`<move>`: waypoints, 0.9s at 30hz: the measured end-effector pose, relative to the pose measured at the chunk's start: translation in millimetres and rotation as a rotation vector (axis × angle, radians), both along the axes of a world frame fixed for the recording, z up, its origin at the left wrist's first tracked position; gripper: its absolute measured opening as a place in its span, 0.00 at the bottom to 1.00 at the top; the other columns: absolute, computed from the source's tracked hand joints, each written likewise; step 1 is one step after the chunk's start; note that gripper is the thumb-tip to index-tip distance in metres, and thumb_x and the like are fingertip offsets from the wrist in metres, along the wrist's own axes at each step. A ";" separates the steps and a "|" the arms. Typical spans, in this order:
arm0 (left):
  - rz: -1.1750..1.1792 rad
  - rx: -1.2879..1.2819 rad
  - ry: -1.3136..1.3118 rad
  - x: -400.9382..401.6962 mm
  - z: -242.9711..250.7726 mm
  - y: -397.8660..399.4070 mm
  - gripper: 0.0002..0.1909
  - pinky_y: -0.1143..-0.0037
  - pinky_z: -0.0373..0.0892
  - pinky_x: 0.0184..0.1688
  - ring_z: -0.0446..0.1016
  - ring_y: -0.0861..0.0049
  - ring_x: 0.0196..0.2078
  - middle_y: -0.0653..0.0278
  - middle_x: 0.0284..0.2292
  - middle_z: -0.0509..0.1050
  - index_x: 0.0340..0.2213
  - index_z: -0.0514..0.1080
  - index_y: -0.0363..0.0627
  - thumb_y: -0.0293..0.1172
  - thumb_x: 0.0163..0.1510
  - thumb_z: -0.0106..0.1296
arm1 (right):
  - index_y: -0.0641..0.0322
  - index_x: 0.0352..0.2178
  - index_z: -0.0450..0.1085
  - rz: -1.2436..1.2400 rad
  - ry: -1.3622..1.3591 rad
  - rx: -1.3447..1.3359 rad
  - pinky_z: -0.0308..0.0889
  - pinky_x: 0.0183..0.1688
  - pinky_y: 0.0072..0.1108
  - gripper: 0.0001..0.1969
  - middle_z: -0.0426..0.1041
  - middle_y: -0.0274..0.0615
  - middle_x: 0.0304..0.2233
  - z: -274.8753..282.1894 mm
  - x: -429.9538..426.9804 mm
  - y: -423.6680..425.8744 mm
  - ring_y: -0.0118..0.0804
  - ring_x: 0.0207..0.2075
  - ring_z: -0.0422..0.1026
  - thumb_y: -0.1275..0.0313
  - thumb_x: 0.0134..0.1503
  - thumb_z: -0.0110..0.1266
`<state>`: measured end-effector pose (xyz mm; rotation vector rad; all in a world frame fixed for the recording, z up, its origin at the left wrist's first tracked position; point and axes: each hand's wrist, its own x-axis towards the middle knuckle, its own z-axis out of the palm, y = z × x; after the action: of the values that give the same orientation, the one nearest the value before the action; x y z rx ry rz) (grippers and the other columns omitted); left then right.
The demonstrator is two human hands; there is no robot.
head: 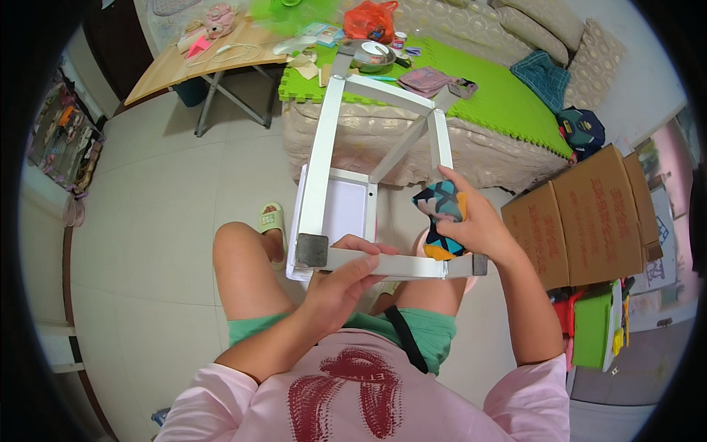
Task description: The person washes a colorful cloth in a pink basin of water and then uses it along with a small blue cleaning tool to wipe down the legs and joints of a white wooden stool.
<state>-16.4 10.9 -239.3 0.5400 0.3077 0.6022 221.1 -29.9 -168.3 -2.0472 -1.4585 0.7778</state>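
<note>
A white metal-framed stool (321,160) is tipped over before me, its legs with dark grey end caps pointing up and towards me and its pale seat lower down. My left hand (353,271) grips the near leg of the frame from below, thumb on top. In my right hand (478,221) is a patterned cloth (442,215) in teal, navy and orange, pressed against the frame at the right, near the joint of the near leg. The cloth covers part of the frame there.
Beyond the stool stands a sofa with a green foam mat (491,110), a metal bowl (373,57) and a red plastic bag (369,21). A wooden folding table (165,72) is at the upper left. Cardboard boxes (596,221) and a green bin (594,331) stand at the right.
</note>
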 end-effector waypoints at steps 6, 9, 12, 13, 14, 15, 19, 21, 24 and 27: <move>-0.127 0.141 0.177 20.2 5.6 -17.6 0.06 0.71 0.63 0.52 0.68 0.67 0.48 0.51 0.42 0.70 0.33 0.64 0.40 0.23 0.51 0.47 | 0.58 0.58 0.51 -0.170 0.247 0.096 0.64 0.41 0.18 0.40 0.70 0.37 0.32 -20.3 16.5 -47.1 0.27 0.32 0.69 0.78 0.39 0.53; -0.133 0.238 0.096 32.9 3.2 -31.0 0.06 0.68 0.62 0.55 0.67 0.64 0.50 0.51 0.41 0.70 0.32 0.63 0.39 0.21 0.50 0.47 | 0.61 0.58 0.50 -0.219 0.284 0.150 0.63 0.39 0.15 0.40 0.66 0.34 0.32 -29.8 19.4 -70.9 0.21 0.29 0.64 0.81 0.39 0.51; -0.100 0.364 0.035 41.8 -4.6 -44.3 0.07 0.67 0.63 0.53 0.68 0.65 0.49 0.54 0.38 0.71 0.33 0.64 0.39 0.20 0.51 0.48 | 0.62 0.58 0.49 -0.290 0.380 0.183 0.63 0.37 0.13 0.41 0.63 0.32 0.35 -32.8 15.5 -91.6 0.19 0.28 0.61 0.84 0.39 0.50; -0.069 0.457 0.008 44.1 -8.3 -49.0 0.09 0.70 0.65 0.51 0.71 0.68 0.46 0.56 0.37 0.72 0.35 0.64 0.38 0.19 0.51 0.50 | 0.62 0.58 0.49 -0.303 0.378 0.179 0.63 0.37 0.13 0.41 0.63 0.32 0.35 -34.2 14.2 -98.0 0.19 0.28 0.61 0.84 0.39 0.50; -0.084 0.466 -0.021 45.4 -11.2 -53.9 0.08 0.70 0.65 0.51 0.70 0.67 0.47 0.57 0.36 0.71 0.34 0.65 0.38 0.19 0.51 0.50 | 0.62 0.58 0.49 -0.321 0.383 0.198 0.63 0.38 0.13 0.41 0.63 0.32 0.35 -35.4 13.1 -104.2 0.19 0.28 0.61 0.84 0.39 0.50; -0.098 0.461 -0.021 45.8 -12.2 -57.5 0.08 0.70 0.65 0.51 0.70 0.67 0.47 0.57 0.36 0.71 0.34 0.65 0.38 0.19 0.51 0.50 | 0.62 0.58 0.49 -0.341 0.392 0.218 0.63 0.38 0.13 0.41 0.63 0.33 0.35 -37.4 12.5 -110.6 0.19 0.29 0.61 0.85 0.39 0.51; -0.163 0.399 -0.082 46.9 -17.1 -72.1 0.07 0.69 0.63 0.53 0.68 0.65 0.49 0.58 0.37 0.70 0.33 0.66 0.37 0.19 0.50 0.50 | 0.59 0.58 0.50 -0.364 0.440 0.261 0.63 0.38 0.13 0.41 0.64 0.32 0.34 -46.7 11.0 -126.4 0.19 0.29 0.62 0.85 0.39 0.51; -0.102 0.507 -0.084 46.4 -17.1 -74.0 0.07 0.70 0.63 0.53 0.69 0.66 0.48 0.58 0.37 0.71 0.32 0.66 0.37 0.20 0.50 0.51 | 0.59 0.58 0.50 -0.371 0.419 0.251 0.63 0.38 0.13 0.41 0.64 0.32 0.34 -50.3 12.8 -129.7 0.19 0.29 0.62 0.85 0.39 0.51; -0.095 0.506 -0.046 41.9 -17.9 -75.4 0.06 0.71 0.64 0.52 0.70 0.68 0.47 0.58 0.36 0.71 0.32 0.67 0.38 0.21 0.51 0.51 | 0.58 0.58 0.51 -0.371 0.407 0.229 0.62 0.36 0.12 0.41 0.63 0.31 0.33 -50.8 6.5 -131.8 0.18 0.28 0.61 0.85 0.39 0.51; -0.114 0.426 -0.099 42.1 -28.7 -92.3 0.06 0.71 0.65 0.51 0.70 0.69 0.46 0.58 0.36 0.72 0.32 0.67 0.38 0.20 0.50 0.52 | 0.58 0.58 0.51 -0.394 0.447 0.272 0.60 0.32 0.10 0.41 0.61 0.27 0.26 -55.5 -0.1 -143.7 0.17 0.24 0.57 0.87 0.38 0.47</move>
<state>25.7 -81.4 -268.0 0.9269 0.0512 0.5841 221.1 -173.7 -223.8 -1.7323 -0.8293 0.7594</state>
